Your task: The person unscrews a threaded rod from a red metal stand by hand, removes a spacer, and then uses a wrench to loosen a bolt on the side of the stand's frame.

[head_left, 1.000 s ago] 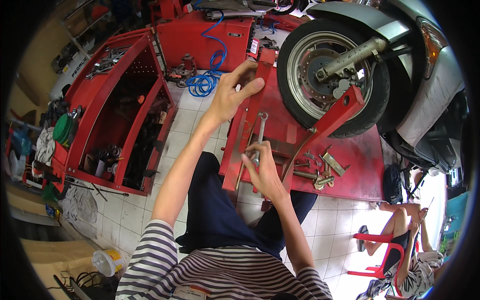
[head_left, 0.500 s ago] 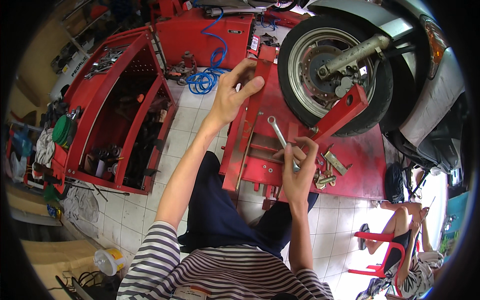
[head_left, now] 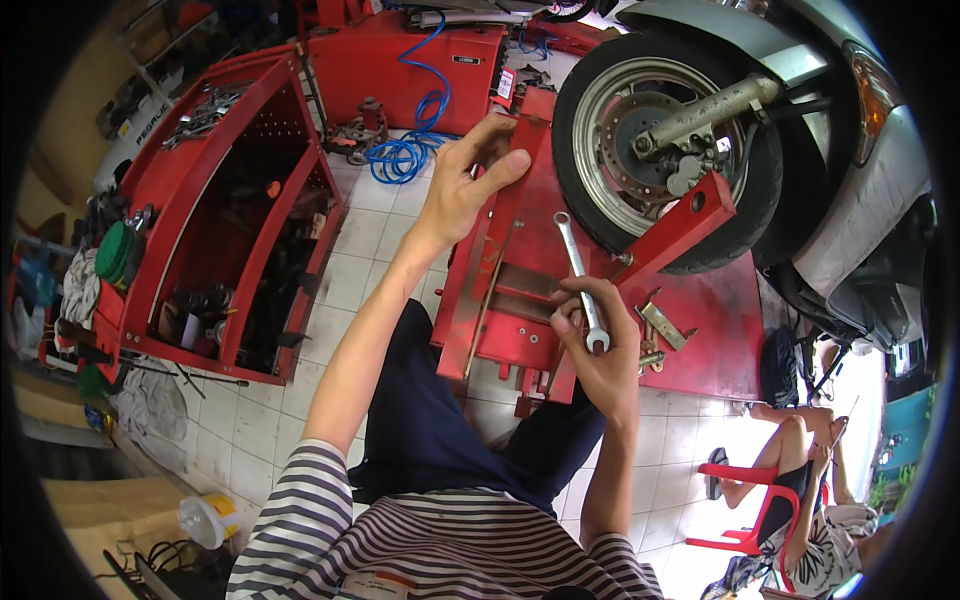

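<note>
My left hand (head_left: 470, 185) is closed round a long red metal bar (head_left: 533, 135) at the front end of a red lift platform (head_left: 715, 362). My right hand (head_left: 608, 360) holds a combination wrench (head_left: 574, 250) between thumb and fingers. The wrench's ring end points away from me, and its open jaw shows by the palm. Just beyond that hand, a slanted red arm (head_left: 680, 225) rises beside a scooter's front wheel (head_left: 595, 190). A metal bracket (head_left: 664, 326) lies on the platform right of the hand, with small brass-coloured parts partly hidden by it.
To the left stands a red tool cart (head_left: 225, 240) with several wrenches (head_left: 205, 115) on top. A coiled blue hose (head_left: 395, 160) lies on the tiled floor (head_left: 365, 240). At lower right, a person sits on a red chair (head_left: 770, 510). A white bucket (head_left: 208, 520) stands lower left.
The wrench has turned in my right hand, bringing its open jaw into view and its ring end slightly right and farther away. My left hand stays on the red bar.
</note>
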Available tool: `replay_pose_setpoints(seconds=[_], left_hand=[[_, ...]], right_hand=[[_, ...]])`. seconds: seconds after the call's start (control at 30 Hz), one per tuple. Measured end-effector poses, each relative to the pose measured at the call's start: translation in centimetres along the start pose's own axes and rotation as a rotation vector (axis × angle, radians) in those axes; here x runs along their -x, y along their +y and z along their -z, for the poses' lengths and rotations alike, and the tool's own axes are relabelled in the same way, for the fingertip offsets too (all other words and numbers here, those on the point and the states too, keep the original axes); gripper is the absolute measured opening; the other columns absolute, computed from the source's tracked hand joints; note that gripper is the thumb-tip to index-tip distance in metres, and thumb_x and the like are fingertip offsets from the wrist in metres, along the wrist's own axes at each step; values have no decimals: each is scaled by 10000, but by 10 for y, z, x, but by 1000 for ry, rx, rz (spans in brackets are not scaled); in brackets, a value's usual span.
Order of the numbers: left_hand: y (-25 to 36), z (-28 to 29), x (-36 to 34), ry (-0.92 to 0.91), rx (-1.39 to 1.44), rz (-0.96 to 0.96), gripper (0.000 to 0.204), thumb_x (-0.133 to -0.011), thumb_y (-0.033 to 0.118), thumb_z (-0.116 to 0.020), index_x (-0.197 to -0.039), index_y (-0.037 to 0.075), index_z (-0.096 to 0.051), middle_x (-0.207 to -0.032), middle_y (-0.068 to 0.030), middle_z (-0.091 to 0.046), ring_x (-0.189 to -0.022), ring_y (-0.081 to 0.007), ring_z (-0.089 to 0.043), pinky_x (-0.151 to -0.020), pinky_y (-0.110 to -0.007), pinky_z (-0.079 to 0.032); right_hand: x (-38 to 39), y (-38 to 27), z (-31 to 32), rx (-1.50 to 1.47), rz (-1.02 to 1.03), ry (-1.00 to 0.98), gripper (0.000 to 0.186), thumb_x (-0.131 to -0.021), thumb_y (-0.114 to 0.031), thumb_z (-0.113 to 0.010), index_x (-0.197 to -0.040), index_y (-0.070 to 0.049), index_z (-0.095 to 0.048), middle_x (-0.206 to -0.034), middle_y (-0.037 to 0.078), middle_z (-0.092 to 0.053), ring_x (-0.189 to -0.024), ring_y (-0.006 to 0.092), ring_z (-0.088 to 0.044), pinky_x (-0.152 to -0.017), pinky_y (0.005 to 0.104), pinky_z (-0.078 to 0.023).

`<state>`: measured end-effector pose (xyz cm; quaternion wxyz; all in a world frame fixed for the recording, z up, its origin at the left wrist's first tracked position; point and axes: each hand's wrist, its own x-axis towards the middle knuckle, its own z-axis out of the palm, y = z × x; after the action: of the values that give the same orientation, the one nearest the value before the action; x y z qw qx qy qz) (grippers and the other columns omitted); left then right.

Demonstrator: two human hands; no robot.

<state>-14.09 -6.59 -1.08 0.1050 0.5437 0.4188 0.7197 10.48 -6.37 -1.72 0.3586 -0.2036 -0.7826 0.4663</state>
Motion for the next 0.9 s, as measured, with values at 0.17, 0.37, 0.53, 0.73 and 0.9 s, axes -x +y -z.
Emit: replay_pose_setpoints(seconds=[0.17, 0.37, 0.53, 0.73, 0.9], left_hand=[[-4, -2, -1, -1, -20, -10, 466, -903, 382, -700, -1125, -19, -613, -719, 2, -541, -668, -75, -464, -643, -251, -377], [0, -1, 0, 11, -30, -6, 463, -910, 395, -683, -1116, -15, -617, -717, -4, -552, -670, -76, -475, -639, -255, -379], [3, -2, -2, -5, -21, 0, 463, -912, 403, -677, -1117, -9, -619, -715, -5, -563, -665, -77, -479, -635, -254, -381], [1, -1, -1, -9, -17, -13, 450, -914, 391, -677, -1119, -6, -625, -717, -7, -573, -664, -74, -481, -633, -252, -382], [2, -3, -1, 1, -16, -17, 437, -914, 375, -676, -1125, -5, -627, -721, -7, -578, -665, -71, -483, -635, -250, -383]], right_hand=[[-11, 12, -9, -212, 15, 231, 164, -1043, -92, -501, -1049, 21, -620, -773, 56, -631, -642, 78, -569, -599, 229, -453], [-68, 29, -17, -191, -108, 324, 434, -1107, -332, -332, -877, -20, -528, -602, -16, -431, -511, 51, -344, -478, 234, -280], [-102, 42, -25, -424, -91, 343, 437, -1100, -399, -326, -875, -57, -479, -685, -34, -329, -575, 47, -307, -503, 234, -283], [-126, 43, -22, -487, -183, 194, 454, -1083, -452, -359, -870, -73, -490, -697, -52, -312, -578, 45, -271, -502, 234, -276], [-145, 42, -26, -449, -299, 54, 473, -1067, -481, -392, -864, -71, -510, -655, -75, -304, -555, 42, -273, -498, 231, -257]])
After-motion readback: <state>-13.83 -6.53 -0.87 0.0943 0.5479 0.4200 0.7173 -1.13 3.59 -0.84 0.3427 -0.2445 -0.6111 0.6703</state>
